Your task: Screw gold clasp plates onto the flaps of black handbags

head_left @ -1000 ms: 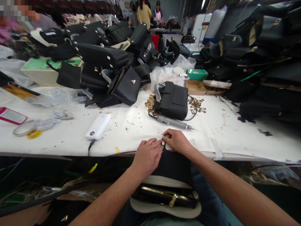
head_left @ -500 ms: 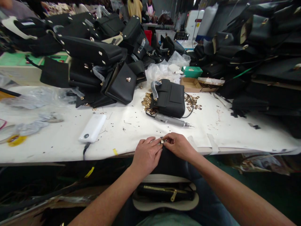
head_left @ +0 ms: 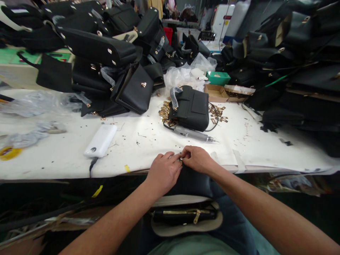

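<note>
A black handbag [head_left: 195, 185] lies on my lap against the table's front edge, its flap turned away from me. Its light-lined mouth gapes toward me, with a gold zipper [head_left: 196, 216] inside. A small gold metal clasp [head_left: 181, 159] shows at the flap's far edge, mostly covered by fingers. My left hand [head_left: 164, 173] grips the flap beside the clasp, its fingers lying close together over the leather and its thumb hidden. From the other side, my right hand [head_left: 197, 159] is closed in a pinch at the clasp, thumb and forefinger bent against it.
Beyond my hands lie a grey electric screwdriver [head_left: 192, 134], another black handbag [head_left: 195, 108] and loose gold fittings [head_left: 218, 113]. A white power bank [head_left: 101, 141] with a cable is at left. Piled black bags [head_left: 135, 90] and cardboard boxes [head_left: 216, 92] stand behind.
The view has tilted down slightly. My right fingers have curled further over the clasp, so less of it shows. My left hand keeps its place on the flap.
</note>
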The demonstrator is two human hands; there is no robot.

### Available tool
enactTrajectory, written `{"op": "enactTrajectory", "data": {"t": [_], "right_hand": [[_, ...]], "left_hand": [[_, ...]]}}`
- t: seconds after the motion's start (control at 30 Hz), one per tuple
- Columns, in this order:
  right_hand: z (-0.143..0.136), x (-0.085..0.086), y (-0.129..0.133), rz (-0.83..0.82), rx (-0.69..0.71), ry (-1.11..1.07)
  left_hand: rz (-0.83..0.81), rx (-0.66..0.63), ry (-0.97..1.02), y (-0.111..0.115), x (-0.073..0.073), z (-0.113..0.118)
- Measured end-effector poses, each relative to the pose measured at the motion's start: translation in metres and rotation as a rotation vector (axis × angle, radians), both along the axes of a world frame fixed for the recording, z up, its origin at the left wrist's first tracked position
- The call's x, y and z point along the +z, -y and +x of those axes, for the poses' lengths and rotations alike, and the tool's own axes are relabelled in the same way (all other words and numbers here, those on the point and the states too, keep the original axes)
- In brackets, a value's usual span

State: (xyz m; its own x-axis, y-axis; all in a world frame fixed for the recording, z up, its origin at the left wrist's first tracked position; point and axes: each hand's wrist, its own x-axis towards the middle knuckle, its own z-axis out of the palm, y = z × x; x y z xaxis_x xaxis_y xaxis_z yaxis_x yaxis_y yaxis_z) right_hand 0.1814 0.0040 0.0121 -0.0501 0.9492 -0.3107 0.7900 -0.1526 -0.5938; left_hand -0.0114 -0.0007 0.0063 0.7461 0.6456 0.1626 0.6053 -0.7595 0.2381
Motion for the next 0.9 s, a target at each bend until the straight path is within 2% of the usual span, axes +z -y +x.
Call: {"op": "enactTrajectory", "data": {"t": [0.1,0.37,0.63,0.8,0.9], "right_hand": [[0.001,0.003,-0.002,-0.025,0.033,-0.024],[0.008,0.000,-0.006,-0.027,0.086,-0.110],[0.003,0.003,-0.011,-0.018,0.058,-0.030],[0.013,-0.006,-0.011,-0.163,-0.011,-0.309],[0.016,-0.011,-0.009,-0.158,-0.024,-0.363]], "left_hand": [[0.000,-0.010,-0.011,-0.001,0.002,0.001],[-0.028,0.054,0.044,0.001,-0.008,0.000],[-0.030,0.028,0.001,-0.001,0.002,0.002],[-0.018,0.018,-0.050,0.001,0.005,0.003],[-0.014,0.019,-0.063,0.001,0.005,0.002]]}}
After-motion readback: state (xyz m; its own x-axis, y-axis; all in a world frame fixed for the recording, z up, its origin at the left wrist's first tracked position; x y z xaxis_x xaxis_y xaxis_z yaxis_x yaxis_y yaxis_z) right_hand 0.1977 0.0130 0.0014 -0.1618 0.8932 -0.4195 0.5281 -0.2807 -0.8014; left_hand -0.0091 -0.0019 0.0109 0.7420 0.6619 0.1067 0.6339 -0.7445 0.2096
